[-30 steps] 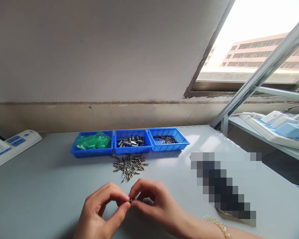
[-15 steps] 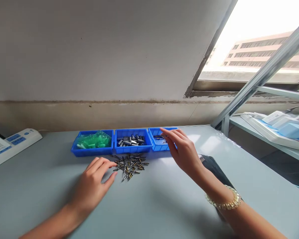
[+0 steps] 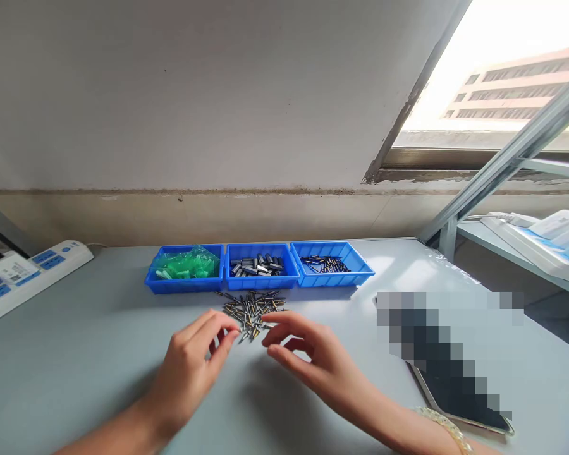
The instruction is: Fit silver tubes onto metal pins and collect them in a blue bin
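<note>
Our left hand pinches beside the metal pins, its hold unclear; our right hand, fingers parted, is at their right.

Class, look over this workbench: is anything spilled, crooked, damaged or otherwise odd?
Two things. A pile of metal pins lies loose on the table, outside the middle blue bin, although it may be deliberate. The wall has a rough, chipped edge along its lower band. The bins stand upright.

slim metal pins, silver and brass-toned, jumbled at mixed angles, lying in loose pile on grey table, near middle blue bin
</note>
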A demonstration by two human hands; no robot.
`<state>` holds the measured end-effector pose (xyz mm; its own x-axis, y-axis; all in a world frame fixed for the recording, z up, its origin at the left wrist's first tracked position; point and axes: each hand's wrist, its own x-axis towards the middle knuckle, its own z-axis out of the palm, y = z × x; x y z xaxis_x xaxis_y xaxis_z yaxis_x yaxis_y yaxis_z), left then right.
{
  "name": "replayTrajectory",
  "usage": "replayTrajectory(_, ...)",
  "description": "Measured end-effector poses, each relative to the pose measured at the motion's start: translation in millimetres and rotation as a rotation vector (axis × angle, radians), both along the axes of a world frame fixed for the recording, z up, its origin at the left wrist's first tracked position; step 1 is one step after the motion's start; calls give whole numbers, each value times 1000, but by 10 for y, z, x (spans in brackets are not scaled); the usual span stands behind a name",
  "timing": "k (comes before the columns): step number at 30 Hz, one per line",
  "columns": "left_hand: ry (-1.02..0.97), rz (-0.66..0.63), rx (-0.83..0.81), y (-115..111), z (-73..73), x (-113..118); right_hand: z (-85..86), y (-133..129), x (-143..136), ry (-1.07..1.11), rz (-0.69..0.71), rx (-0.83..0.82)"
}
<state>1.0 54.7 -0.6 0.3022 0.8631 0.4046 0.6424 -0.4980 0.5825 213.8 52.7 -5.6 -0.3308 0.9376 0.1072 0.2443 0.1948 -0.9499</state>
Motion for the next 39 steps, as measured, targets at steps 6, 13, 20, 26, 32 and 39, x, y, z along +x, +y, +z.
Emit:
replayTrajectory(6, -299, -52, -612, -229, 81, 160, 16, -91, -76, 89, 24, 81)
replayTrajectory(13, -635, -229, -999, -279, 72, 246, 8, -188, -154, -25, 163, 453)
replayTrajectory(20, -517, -175, -984, -296, 159, 231, 23, -198, -114, 17, 124, 475)
replayTrajectory(26, -445, -31, -495, -287, 104, 127, -18, -114, -99, 252, 54, -165)
replayTrajectory(32, -480, -113, -283, -309, 144, 150, -70, -92, -159, 391, 214, -503)
replayTrajectory(39, -437, -9, -417, -296, 138, 146, 20, -148, -108, 182, 31, -32)
